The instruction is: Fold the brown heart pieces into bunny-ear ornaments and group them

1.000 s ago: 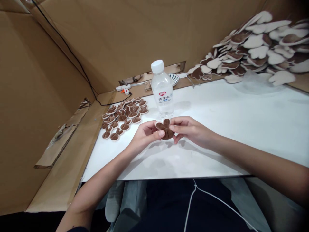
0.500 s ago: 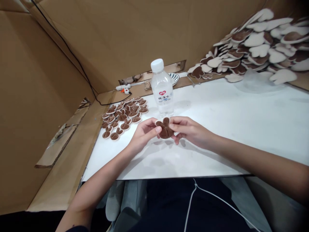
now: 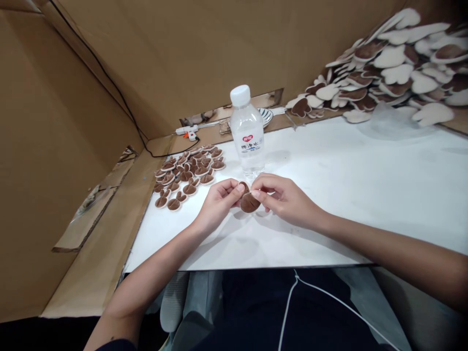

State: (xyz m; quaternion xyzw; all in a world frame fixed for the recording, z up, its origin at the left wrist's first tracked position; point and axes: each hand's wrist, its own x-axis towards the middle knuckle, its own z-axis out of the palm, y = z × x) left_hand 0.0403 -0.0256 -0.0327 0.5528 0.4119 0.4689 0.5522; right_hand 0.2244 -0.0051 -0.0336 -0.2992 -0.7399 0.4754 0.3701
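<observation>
Between both hands, just above the white table (image 3: pixel 365 204), is a small brown fabric rabbit-head piece (image 3: pixel 250 204) with two ears. My left hand (image 3: pixel 223 199) is closed on its left ear, thumb on the brown face. My right hand (image 3: pixel 280 196) pinches at the other ear, which its fingers mostly cover. Right behind the hands stands a clear water bottle (image 3: pixel 247 136) with a white cap. To the left lies a cluster of similar brown rabbit-head pieces (image 3: pixel 190 175) with pale edges.
A big heap of brown and white fabric pieces (image 3: pixel 395 73) fills the back right, beside a translucent plastic bag (image 3: pixel 389 122). At the back lie a glue gun (image 3: pixel 188 132) with a black cord and a striped dish (image 3: pixel 266 116). Cardboard walls (image 3: pixel 183 53) enclose the table.
My right fingers have shifted left and over the right ear, which showed before and is now mostly covered. My left hand still holds the piece at the left.
</observation>
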